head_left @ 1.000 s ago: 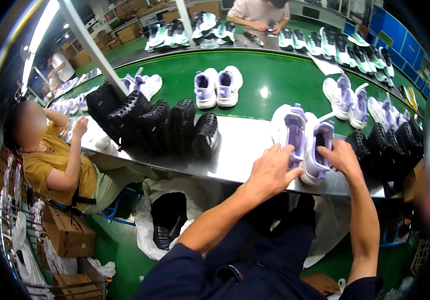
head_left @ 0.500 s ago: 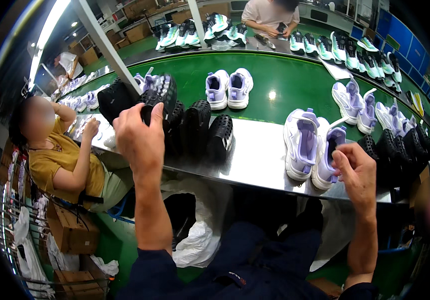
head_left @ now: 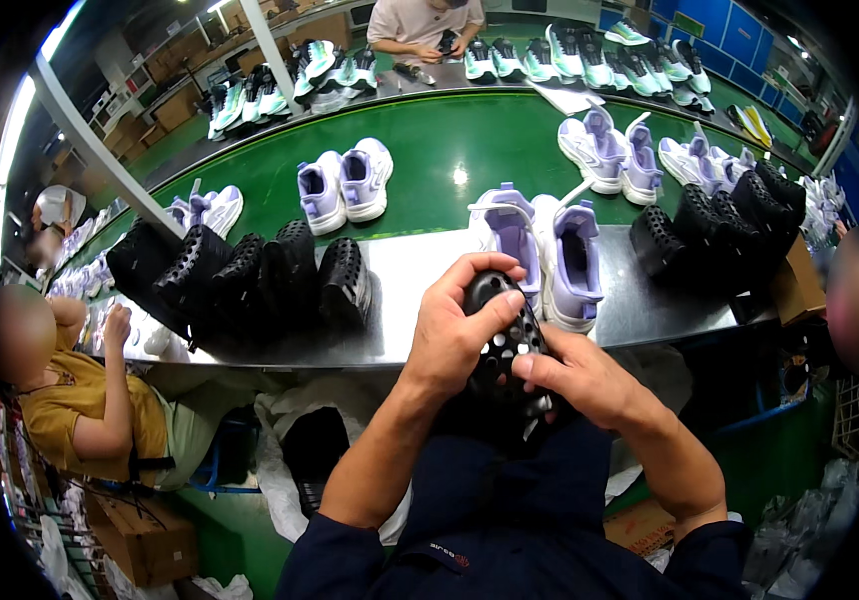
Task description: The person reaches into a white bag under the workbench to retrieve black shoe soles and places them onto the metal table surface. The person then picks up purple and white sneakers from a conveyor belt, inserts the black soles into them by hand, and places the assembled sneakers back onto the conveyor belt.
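In front of my body I hold a black shoe form [head_left: 506, 352], shoe-shaped and full of round holes, in both hands. My left hand [head_left: 453, 333] is closed round its upper left side, thumb across the top. My right hand [head_left: 590, 375] grips its lower right side with thumb and fingers. Just beyond, at the metal edge of the bench, stands a pair of white and lilac sneakers; the right sneaker [head_left: 572, 262] shows its open collar, and my left hand partly covers the left sneaker [head_left: 503, 222].
Several similar black forms [head_left: 290, 272] stand in a row at left, with more black forms [head_left: 720, 225] at right. Another sneaker pair [head_left: 347, 185] rests on the green belt [head_left: 440, 150]. A co-worker in a yellow top [head_left: 100, 410] sits at left; another person [head_left: 425, 25] works across the belt.
My left hand has brought a black form from the left row to in front of me. My right hand has moved from beside the sneakers onto that form. The view has shifted right.
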Available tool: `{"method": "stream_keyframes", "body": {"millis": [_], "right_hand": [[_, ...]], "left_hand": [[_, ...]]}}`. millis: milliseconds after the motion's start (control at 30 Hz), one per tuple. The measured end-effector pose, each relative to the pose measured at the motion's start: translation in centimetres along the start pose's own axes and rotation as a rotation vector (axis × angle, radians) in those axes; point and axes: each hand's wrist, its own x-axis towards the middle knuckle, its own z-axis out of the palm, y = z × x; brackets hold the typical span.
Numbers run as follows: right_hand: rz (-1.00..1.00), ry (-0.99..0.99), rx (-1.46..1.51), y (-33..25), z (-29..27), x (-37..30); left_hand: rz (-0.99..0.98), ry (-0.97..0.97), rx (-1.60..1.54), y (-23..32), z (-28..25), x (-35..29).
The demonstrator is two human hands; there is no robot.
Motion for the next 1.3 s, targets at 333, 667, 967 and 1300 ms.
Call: {"method": "stream_keyframes", "body": {"millis": [333, 667, 967, 1300], "right_hand": [[-0.302, 0.556, -0.952, -1.0, -5.6, 0.8], [0.03, 0.377, -1.285, -4.5, -8.5, 8.8], [-0.296, 0.462, -1.373, -0.4, -4.5, 11.5], [-0.808, 0.789, -1.043, 2.1, -5.4, 11.9]], "left_hand": [[0.192, 0.514, 1.183, -3.4, -0.1, 8.9], [0.106, 0.049, 0.869, -5.4, -2.9, 13.7], [0.048, 0.006, 0.674, -7.3, -6.4, 13.2], [0.219, 0.233, 0.684, -8.1, -5.1, 9.3]]}}
